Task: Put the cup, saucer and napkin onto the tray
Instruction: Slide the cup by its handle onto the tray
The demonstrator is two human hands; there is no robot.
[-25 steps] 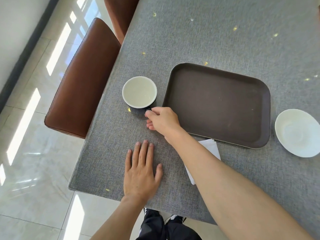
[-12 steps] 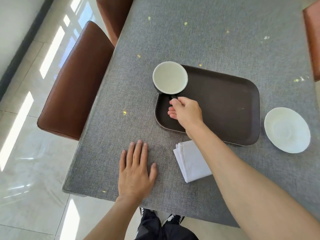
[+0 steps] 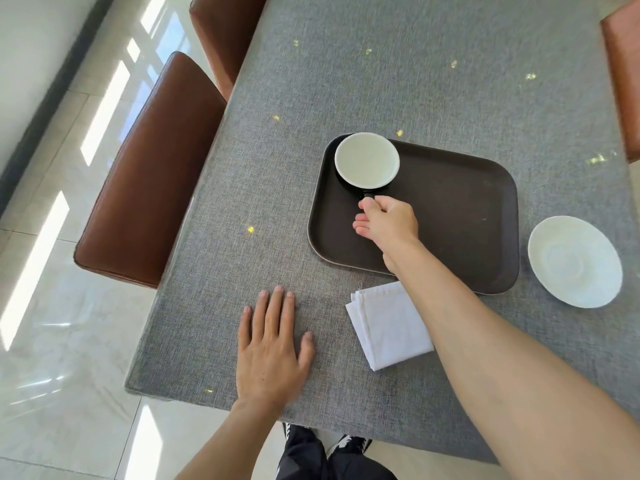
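Note:
A dark cup (image 3: 366, 159) with a white inside stands in the far left corner of the brown tray (image 3: 460, 216). My right hand (image 3: 388, 223) is over the tray, its fingers closed on the cup's short dark handle. A white saucer (image 3: 575, 261) lies on the table just right of the tray. A folded white napkin (image 3: 384, 327) lies on the table in front of the tray, partly under my right forearm. My left hand (image 3: 273, 344) rests flat on the table, fingers spread, left of the napkin.
The table (image 3: 381, 74) has a grey woven cloth. Brown leather chairs (image 3: 145, 181) stand along its left side and one (image 3: 623, 74) at the far right edge. The table's near edge is close to my left wrist.
My right hand carried the cup from the table left of the tray onto the tray's far left corner. The left hand stayed flat on the table.

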